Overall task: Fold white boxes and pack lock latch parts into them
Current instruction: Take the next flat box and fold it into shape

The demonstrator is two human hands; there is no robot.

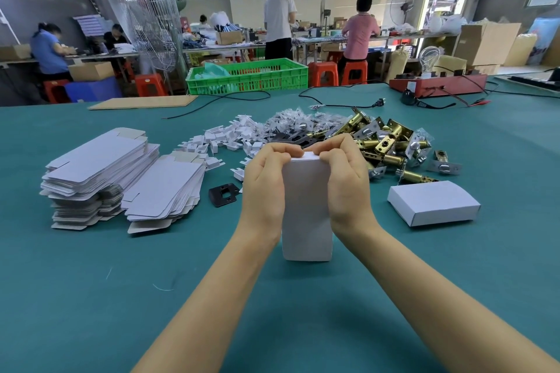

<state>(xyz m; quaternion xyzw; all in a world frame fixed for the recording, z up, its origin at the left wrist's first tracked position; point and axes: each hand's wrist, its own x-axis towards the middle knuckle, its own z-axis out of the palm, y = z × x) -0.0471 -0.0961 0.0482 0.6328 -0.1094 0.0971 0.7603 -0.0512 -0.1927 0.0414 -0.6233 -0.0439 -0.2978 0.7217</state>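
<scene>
A white box (306,215) stands upright on the green table (91,297) in the middle. My left hand (266,185) grips its left side and my right hand (345,182) grips its right side; the fingers of both curl over its top end. Behind it lies a heap of brass and silver lock latches (391,145). Left of that heap lie small white plastic parts (230,136) and bagged screws (291,121). A black strike plate (223,194) lies left of the box. A closed white box (433,203) lies flat to the right.
Two stacks of flat white box blanks (121,179) sit at the left. Black cables (236,100), a cardboard sheet (142,102) and a red device (436,85) are at the far side of the table. Beyond it stands a green crate (248,77), and people work at benches.
</scene>
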